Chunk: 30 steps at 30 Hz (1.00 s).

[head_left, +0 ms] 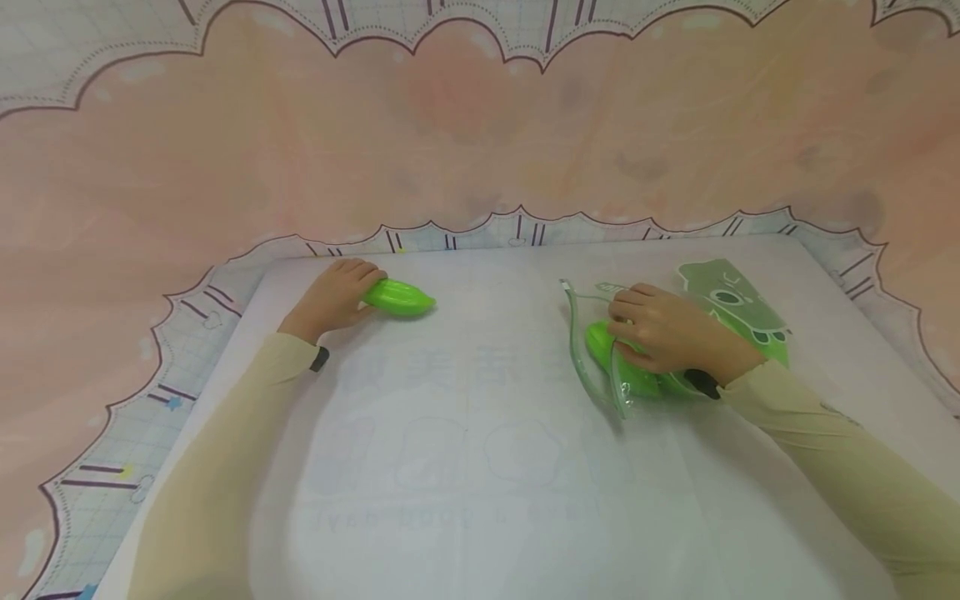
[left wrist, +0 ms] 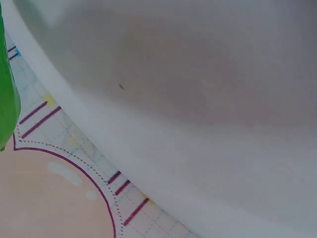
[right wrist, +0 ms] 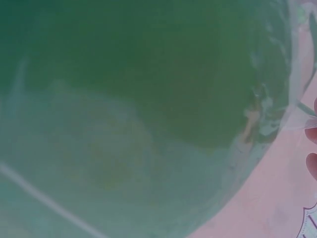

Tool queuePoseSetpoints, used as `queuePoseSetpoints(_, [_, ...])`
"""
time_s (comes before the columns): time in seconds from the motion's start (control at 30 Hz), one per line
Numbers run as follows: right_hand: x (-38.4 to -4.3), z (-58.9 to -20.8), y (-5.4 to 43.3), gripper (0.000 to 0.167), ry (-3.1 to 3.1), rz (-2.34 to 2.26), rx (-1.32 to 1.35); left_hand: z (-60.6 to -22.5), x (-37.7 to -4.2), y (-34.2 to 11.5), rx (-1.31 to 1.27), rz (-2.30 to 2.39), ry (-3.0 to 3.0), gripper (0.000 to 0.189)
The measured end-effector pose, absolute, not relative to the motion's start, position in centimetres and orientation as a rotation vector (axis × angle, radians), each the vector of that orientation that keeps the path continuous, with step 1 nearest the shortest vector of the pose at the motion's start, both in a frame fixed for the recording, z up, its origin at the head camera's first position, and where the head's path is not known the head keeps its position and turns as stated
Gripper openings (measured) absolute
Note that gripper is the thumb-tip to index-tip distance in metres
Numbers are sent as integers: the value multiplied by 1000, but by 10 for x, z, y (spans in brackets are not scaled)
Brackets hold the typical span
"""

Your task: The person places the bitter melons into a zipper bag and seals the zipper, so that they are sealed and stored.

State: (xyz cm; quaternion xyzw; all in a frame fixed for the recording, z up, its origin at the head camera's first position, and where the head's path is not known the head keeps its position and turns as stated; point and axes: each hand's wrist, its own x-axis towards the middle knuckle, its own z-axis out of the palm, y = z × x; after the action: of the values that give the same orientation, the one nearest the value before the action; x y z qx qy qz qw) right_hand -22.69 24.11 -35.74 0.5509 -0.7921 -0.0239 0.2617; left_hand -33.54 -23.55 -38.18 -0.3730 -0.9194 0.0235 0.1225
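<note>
At the far left of the table in the head view, my left hand [head_left: 339, 293] holds a bright green, glossy toy [head_left: 402, 298] with ridges and a pointed tip, like a plastic vegetable. Part of that green toy [left wrist: 8, 94] shows at the left edge of the left wrist view. On the right, my right hand [head_left: 660, 327] pinches the edge of a clear plastic pouch [right wrist: 237, 178] with green trim. Inside the pouch is another bright green piece [head_left: 600, 343], partly hidden by the hand. Right-hand fingertips [right wrist: 311, 166] appear at the right wrist view's edge, against the clear plastic.
A dark green printed character panel [head_left: 731, 292] with an eye lies at the pouch's far end, beyond the right wrist. The white tabletop [head_left: 465, 467] has faint print showing through. Peach cloth with a scalloped border [head_left: 480, 150] surrounds the table at back and sides.
</note>
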Motion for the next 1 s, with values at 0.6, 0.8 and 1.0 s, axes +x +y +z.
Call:
queuePoseSetpoints(0.6, [-226,-357,240,12,-2149,-54,1504,-383,-317,-203,-1213,-72,-2481,44])
queuePoseSetpoints(0.8, [-225,-356,238,13,-2136,-55,1511,-383,-311,-188,-1281,-86,-2408,45])
queuePoseSetpoints(1.0, [-225,-356,237,19,-2126,-54,1513,-383,-306,-177,-1329,-48,-2338,47])
